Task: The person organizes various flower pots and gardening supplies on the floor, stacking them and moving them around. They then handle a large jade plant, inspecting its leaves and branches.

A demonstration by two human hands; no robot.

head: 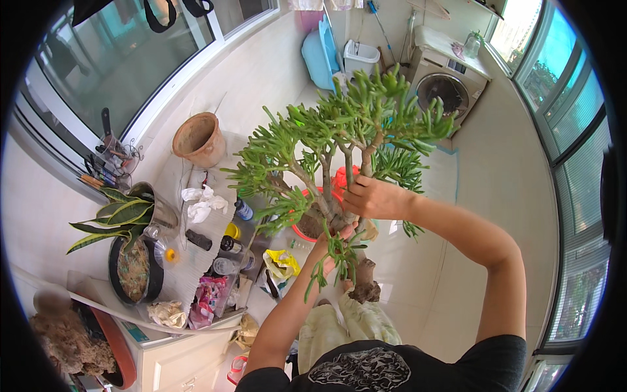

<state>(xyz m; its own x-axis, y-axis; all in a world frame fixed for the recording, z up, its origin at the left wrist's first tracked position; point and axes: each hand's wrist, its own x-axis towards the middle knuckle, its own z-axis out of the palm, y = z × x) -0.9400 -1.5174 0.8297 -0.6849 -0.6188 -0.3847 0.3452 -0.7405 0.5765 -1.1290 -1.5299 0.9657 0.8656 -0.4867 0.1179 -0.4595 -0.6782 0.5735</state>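
A large jade plant [338, 127] with thick woody stems and finger-shaped green leaves spreads in front of me. My left hand [329, 252] grips its lower stems, partly covered by a low leafy shoot. Higher up, my right hand [374, 198] has its fingers bent around an upright stem. Below my hands, near my feet, shows a stubby brown trunk base with a root clump [365, 291]; whether it joins the stems I hold is hidden. Behind the branches stands a red pot [300, 234] with soil in it, and a red plastic bag [343, 179] beside it.
On the left, a cluttered counter holds a terracotta pot [198, 139], a snake plant [125, 215], a black planter [159, 279], crumpled tissue [203, 203] and a spray bottle [169, 255]. A yellow bag [281, 264] lies on the floor. A washing machine [448, 83] and blue basin [318, 54] stand at the back.
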